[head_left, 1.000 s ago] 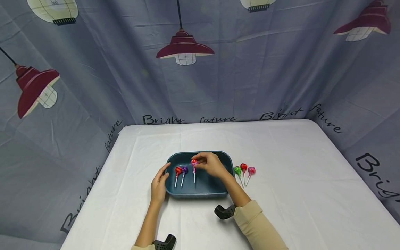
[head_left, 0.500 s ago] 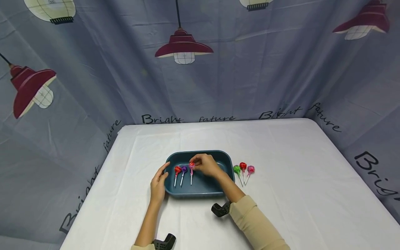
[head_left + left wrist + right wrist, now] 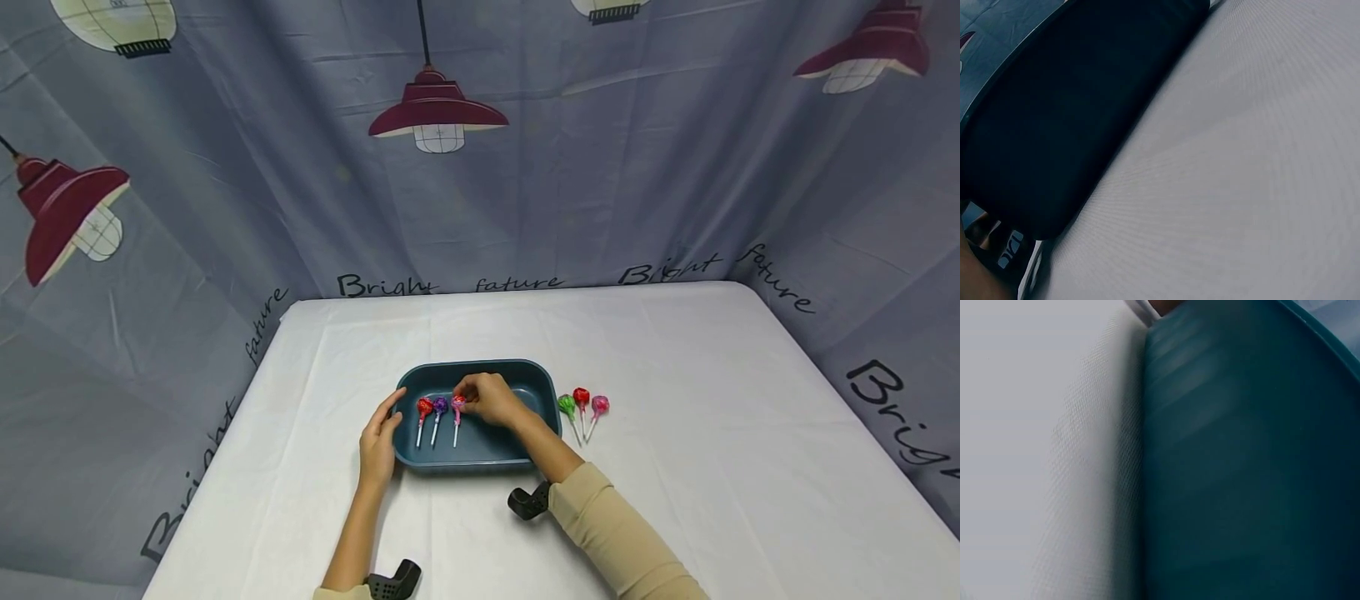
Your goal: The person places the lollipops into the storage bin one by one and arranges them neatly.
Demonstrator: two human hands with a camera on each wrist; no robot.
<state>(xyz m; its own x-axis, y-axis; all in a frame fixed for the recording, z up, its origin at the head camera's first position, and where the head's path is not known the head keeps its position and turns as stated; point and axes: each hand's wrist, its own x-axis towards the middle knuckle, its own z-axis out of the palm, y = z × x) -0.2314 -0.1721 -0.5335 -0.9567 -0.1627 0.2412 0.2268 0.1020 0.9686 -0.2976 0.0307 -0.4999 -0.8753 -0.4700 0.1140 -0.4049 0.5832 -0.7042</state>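
Observation:
In the head view, my right hand (image 3: 491,398) reaches into a dark teal tray (image 3: 495,446) and pinches a pink-and-red wrapped lollipop (image 3: 457,403) by its head; the white stick points toward me. Left of it in the tray lie a purple lollipop (image 3: 439,406) and a red lollipop (image 3: 424,407), sticks also toward me. My left hand (image 3: 377,446) rests against the tray's left end, fingers fairly straight along the side. Both wrist views show mostly the tray's outer wall (image 3: 1072,112), with part of my left hand (image 3: 979,275) at lower left of its view.
Right of the tray, a green lollipop (image 3: 567,405), a red lollipop (image 3: 581,397) and a pink lollipop (image 3: 600,406) lie on the white-covered table (image 3: 675,467). A grey curtain (image 3: 600,183) with printed lamps hangs behind. Black wrist devices (image 3: 529,502) sit on both wrists.
My right hand has brought the pink-and-red lollipop left and down to the tray floor, nearer the purple one. My left hand stays at the tray's end.

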